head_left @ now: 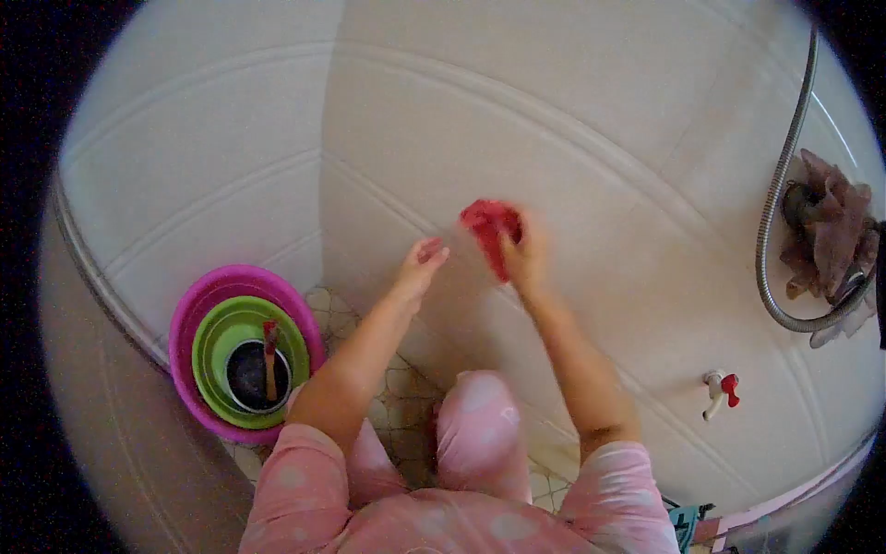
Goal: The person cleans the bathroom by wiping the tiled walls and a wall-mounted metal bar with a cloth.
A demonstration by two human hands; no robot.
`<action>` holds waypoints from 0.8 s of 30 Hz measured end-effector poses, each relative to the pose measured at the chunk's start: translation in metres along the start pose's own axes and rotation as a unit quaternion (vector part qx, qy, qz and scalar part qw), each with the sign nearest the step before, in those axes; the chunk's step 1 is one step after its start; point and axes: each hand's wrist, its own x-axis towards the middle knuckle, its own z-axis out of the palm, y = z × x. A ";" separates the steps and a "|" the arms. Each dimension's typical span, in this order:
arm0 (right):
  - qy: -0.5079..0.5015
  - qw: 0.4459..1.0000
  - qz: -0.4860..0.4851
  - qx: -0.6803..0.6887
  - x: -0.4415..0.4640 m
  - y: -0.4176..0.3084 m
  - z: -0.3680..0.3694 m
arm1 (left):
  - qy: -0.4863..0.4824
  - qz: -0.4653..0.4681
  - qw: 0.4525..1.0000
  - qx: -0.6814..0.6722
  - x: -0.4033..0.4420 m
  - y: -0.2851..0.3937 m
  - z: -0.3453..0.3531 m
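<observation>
My right hand is closed around a crumpled red cloth, in front of the pale wall panel. The cloth hangs down a little from the fingers, and motion blurs that hand slightly. To its left, my left hand is raised with half-curled fingers and the thumb apart. Nothing shows in it, and a gap separates it from the cloth.
Nested magenta and green basins stand at the lower left, with a dark pot and wooden-handled brush inside. At right are a red-handled tap, a metal shower hose and a hanging brownish cloth.
</observation>
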 end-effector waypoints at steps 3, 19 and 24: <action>0.071 0.929 -0.296 -0.212 0.060 -0.034 -0.051 | 0.028 0.004 1.000 0.001 0.008 -0.021 -0.005; -0.261 0.842 -0.321 -0.347 -0.040 0.087 0.043 | 0.061 0.007 0.997 0.045 0.009 -0.069 -0.024; -0.305 0.836 -0.330 -0.316 -0.060 0.105 0.040 | 0.043 0.001 0.998 0.034 0.007 -0.080 -0.029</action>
